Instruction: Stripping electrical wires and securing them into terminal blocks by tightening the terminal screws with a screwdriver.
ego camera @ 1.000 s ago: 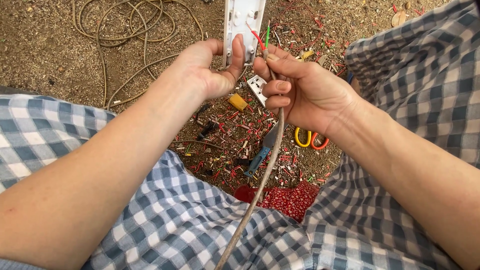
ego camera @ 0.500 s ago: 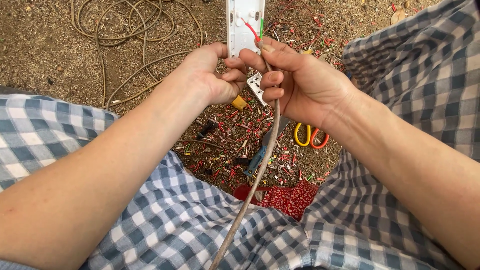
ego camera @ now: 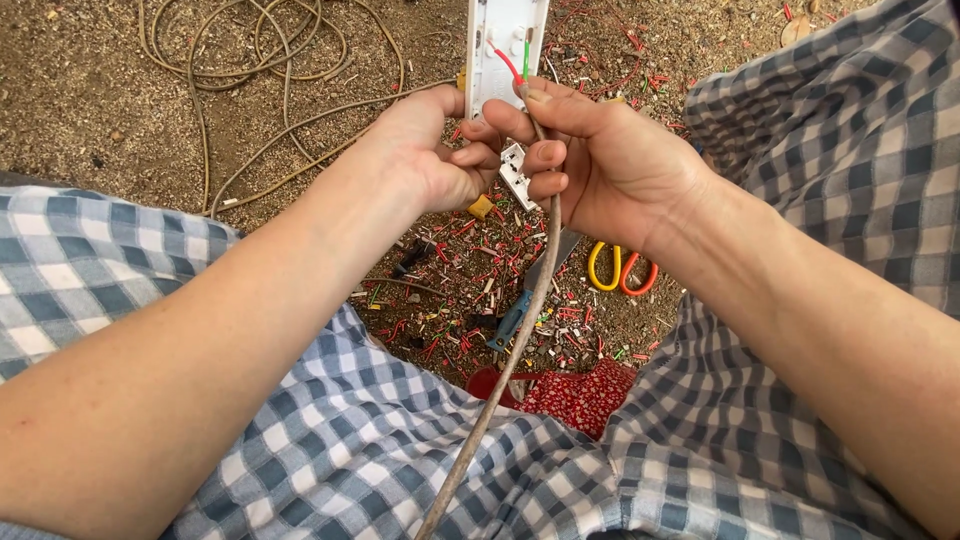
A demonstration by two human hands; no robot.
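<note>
Both hands have drawn closer together since the earlier frames, and the right thumb now presses over the cable end at the foot of the white housing.

Beyond the left hand (ego camera: 430,160), loose loops of tan cord (ego camera: 260,60) lie on the dirt, well apart from the work. The left hand is closed round the lower edge of the white plastic socket housing (ego camera: 505,45), fingers curled under it and thumb along its side. That housing looks light and rigid, a thin shell that could crack if squeezed hard; its long side edges seem the safest place to take hold.

Just beside it, touching fingertip to fingertip, the right hand (ego camera: 610,165) is clamped on the brown cable (ego camera: 510,350), pinching it near the stripped end. A red wire (ego camera: 507,63) and a green wire (ego camera: 526,52) run from under the thumb into the housing. The cable seems springy and fairly stiff, while the bared cores look thin and easy to kink or snap. A small white socket insert (ego camera: 515,175) sits under the curled right fingers.

Below the hands, the cable trails down between the checked knees. Under the right wrist lie scissors with yellow and red handles (ego camera: 620,270), a blue-handled tool (ego camera: 515,315) and scattered insulation scraps (ego camera: 470,290). Open room is narrow, hemmed by both legs; ground past the housing is freer.
</note>
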